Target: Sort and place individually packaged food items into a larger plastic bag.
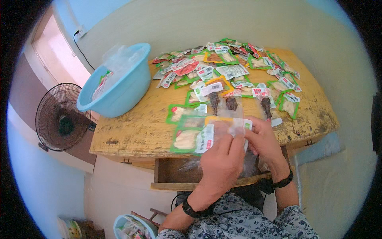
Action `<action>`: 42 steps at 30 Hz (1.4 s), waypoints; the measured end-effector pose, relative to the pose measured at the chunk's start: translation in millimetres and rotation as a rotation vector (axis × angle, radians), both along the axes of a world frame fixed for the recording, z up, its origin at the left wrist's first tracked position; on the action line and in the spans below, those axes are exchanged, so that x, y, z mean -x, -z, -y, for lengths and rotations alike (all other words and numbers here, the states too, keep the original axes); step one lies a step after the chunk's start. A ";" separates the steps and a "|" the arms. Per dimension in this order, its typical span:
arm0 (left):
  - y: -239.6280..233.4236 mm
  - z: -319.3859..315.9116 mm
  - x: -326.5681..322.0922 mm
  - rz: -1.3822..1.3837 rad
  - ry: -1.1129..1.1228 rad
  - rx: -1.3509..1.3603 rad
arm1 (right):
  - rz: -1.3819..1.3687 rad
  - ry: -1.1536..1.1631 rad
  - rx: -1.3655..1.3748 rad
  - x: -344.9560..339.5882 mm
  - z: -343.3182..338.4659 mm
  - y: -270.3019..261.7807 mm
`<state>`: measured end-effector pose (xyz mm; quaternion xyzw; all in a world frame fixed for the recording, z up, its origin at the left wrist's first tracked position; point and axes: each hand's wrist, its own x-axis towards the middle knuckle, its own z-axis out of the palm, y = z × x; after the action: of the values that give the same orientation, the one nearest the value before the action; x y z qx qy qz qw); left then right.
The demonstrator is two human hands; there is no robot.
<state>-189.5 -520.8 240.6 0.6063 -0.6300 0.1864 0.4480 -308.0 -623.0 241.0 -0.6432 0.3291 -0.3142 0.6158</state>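
Both hands are together over the table's front edge, at a clear plastic bag (222, 127). My left hand (222, 162) pinches its near edge, knuckles up. Close beside it, my right hand (265, 142) has its fingers bent at the bag's right side, by a white printed packet edge (247, 123); whether it grips bag or packet I cannot tell. Left of the hands lies a green-edged food packet (185, 139) with pale contents. Beyond them are dark drumstick-shaped pieces in clear packs, one left (214, 101), one in the middle (231, 104), one right (266, 107).
Many sealed food packets (209, 58) spread over the worn wooden table (128, 131). A blue basin (128, 98) with plastic bags stands at the left. Below the hands, a drawer (176, 173) is pulled out. A fan (64, 119) and a smaller filled tub (118, 222) are lower left.
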 end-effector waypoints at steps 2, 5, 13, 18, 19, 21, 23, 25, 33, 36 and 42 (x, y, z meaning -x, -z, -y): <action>-5.4 -1.3 1.6 -0.023 0.047 -0.040 | 0.021 -0.045 -0.004 -9.9 5.3 -0.5; -7.6 -2.0 -0.4 -0.027 0.096 -0.060 | 0.019 -0.093 -0.034 -21.3 11.0 0.7; 3.8 0.4 -15.1 -0.129 0.121 -0.031 | 0.106 0.045 -0.089 -6.1 11.2 3.3; 4.5 -1.4 -18.3 -0.169 0.119 -0.075 | 0.239 0.202 -0.217 9.5 4.7 21.2; 4.4 -1.2 -18.2 -0.161 0.119 -0.081 | 0.259 0.259 -0.275 10.7 1.5 23.5; 5.2 -0.8 -17.7 -0.153 0.121 -0.091 | 0.307 0.206 -0.334 13.6 -7.8 31.4; 6.1 -0.7 -17.6 -0.137 0.128 -0.047 | 0.358 0.155 -0.393 11.8 -12.8 33.4; 1.2 -1.5 -16.1 -0.117 0.122 -0.045 | 0.431 0.180 -0.408 8.1 -12.9 29.9; 5.8 -1.4 -18.0 -0.115 0.113 -0.041 | 0.476 0.223 -0.472 24.0 -19.9 31.0; 4.9 0.0 -14.4 -0.076 0.125 -0.049 | 0.426 0.165 -0.453 13.6 -21.6 33.7; 0.6 3.2 -14.7 -0.110 0.151 0.036 | 0.185 -0.022 -0.286 0.8 -12.1 6.8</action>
<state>-174.8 -524.0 240.0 0.5582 -0.6448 0.1299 0.5057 -308.9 -610.9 234.2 -0.5210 0.3052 -0.3154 0.7321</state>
